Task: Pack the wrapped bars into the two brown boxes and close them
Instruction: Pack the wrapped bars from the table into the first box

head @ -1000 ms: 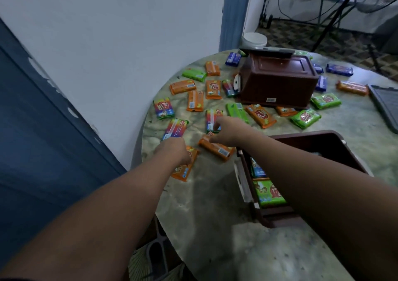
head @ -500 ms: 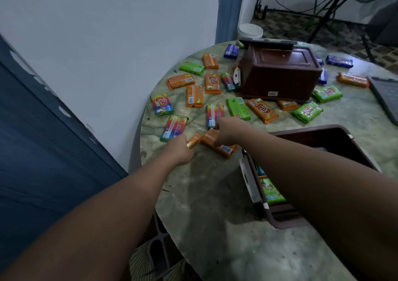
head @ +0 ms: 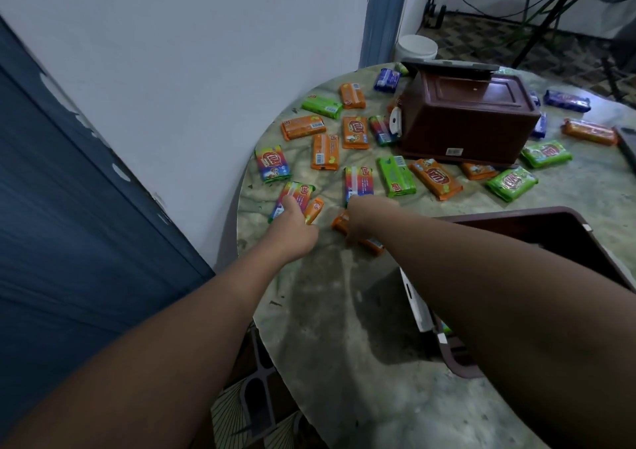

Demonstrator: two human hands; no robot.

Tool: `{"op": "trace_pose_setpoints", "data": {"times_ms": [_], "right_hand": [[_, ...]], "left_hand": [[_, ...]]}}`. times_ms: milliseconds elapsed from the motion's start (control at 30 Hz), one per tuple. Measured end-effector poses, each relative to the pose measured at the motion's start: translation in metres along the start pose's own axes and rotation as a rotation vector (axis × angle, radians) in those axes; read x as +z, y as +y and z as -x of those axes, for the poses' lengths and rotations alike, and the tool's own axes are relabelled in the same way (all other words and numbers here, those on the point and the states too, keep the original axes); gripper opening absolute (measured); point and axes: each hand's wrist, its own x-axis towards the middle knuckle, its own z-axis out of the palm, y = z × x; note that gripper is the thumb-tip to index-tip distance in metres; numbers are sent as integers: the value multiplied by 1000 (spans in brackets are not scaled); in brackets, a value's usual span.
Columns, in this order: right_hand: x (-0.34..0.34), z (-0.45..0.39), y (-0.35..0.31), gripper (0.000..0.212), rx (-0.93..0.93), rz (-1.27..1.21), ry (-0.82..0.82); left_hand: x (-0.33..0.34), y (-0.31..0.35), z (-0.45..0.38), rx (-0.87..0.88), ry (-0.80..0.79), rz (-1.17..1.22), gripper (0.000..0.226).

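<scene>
Several wrapped bars in orange, green, blue and rainbow wrappers lie scattered on the round table. My left hand grips a small orange bar, its thumb resting on a rainbow bar. My right hand lies over another orange bar, with a rainbow bar just beyond its fingers. An open brown box sits at the right under my right forearm. A second brown box stands upside down at the back.
A white wall runs along the table's left edge, with a blue panel to its left. A white bucket stands on the floor behind the table. A dark flat object lies at the far right edge.
My left hand has lifted the small orange bar off the table and moved toward the rainbow bar. My right hand stays over the other orange bar. The camera tilted down.
</scene>
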Motion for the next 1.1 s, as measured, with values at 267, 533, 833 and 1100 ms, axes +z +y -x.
{"op": "trace_pose_setpoints", "data": {"times_ms": [267,533,833,1100], "right_hand": [[20,-8,-4,85,113,-153,-35],[-4,14,3,117,5,-262,211],[-32,63,82,106,-67,-356,455],[-12,103,180,100,-119,-448,547]], "left_hand": [[-2,0,-3,0,44,6,55],[-7,18,0,3,107,36,71],[3,89,27,77,141,-37,79],[67,154,74,161,180,-100,91]]}}
